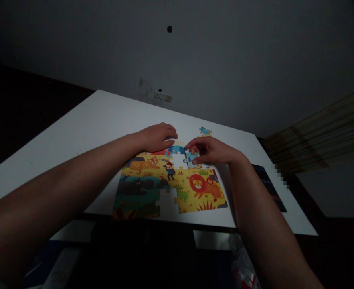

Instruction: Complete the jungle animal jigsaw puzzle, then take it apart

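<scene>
Nearest my lens, two bare forearms [59,180] reach in from the bottom corners, and below the table's front edge a crumpled clear plastic bag with red print [244,267] shows dimly.

My left hand [157,137] rests on the top edge of the puzzle with its fingers pressed together and lightly curled, holding nothing I can see. My right hand [208,150] comes in from the other side, thumb and fingers pinching a small blue jigsaw piece [191,156] just above a white gap in the picture.

That colourful cardboard jigsaw puzzle [201,188] lies flat on the white table [83,132], roughly in the middle. Its printed scene shows a spotted leopard [143,163], a red-maned lion pair [202,185], a small figure in blue [169,169], a green lizard-like animal [182,195] and a dark grey hippo-like animal [137,185] on yellow and teal ground. A second gap sits near the bottom edge.

Farther on, a few loose blue-and-yellow puzzle pieces [205,131] lie beyond the puzzle, and a dark rectangular tablet [268,186] lies beside my right forearm. Past the table, a pale switch plate [163,96] sits low on the grey wall [225,60], and a brownish curtain [321,136] hangs at right.
</scene>
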{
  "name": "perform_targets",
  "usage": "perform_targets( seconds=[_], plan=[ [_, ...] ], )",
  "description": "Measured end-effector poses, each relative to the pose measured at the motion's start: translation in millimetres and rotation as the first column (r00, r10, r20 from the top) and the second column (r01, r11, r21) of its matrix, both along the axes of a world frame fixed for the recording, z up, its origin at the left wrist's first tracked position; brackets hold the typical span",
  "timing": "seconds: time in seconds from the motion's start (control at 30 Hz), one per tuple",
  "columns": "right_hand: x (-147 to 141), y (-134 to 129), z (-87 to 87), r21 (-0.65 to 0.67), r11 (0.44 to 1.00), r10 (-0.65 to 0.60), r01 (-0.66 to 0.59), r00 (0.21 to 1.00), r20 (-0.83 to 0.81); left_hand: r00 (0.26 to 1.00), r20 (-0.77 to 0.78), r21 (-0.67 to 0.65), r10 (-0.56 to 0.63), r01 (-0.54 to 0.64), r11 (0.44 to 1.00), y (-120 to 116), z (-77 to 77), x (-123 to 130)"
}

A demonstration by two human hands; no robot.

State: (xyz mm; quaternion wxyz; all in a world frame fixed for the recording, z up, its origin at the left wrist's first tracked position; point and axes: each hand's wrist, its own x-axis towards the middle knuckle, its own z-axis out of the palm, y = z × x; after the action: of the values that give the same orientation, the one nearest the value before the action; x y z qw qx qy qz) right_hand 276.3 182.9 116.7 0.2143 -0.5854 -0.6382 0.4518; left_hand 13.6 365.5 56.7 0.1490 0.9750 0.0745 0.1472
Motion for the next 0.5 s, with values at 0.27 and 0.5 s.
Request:
perform_targets(
  seconds=[0.27, 0.5],
  plan=[
    [2.1, -0.6, 4.0, 0.028, 0.996, 0.077, -0.082, 0.986, 0.148, 1.0, -0.002, 0.001, 0.006, -0.006, 1.0, 0.6, -0.9, -0.4],
    [2.8, 0.3, 5.9, 0.079, 0.989, 0.101, -0.126, 0.957, 0.272, 1.0, 0.005, 0.0, -0.006, 0.006, 1.0, 1.6, -1.5, -0.2]
  ],
)
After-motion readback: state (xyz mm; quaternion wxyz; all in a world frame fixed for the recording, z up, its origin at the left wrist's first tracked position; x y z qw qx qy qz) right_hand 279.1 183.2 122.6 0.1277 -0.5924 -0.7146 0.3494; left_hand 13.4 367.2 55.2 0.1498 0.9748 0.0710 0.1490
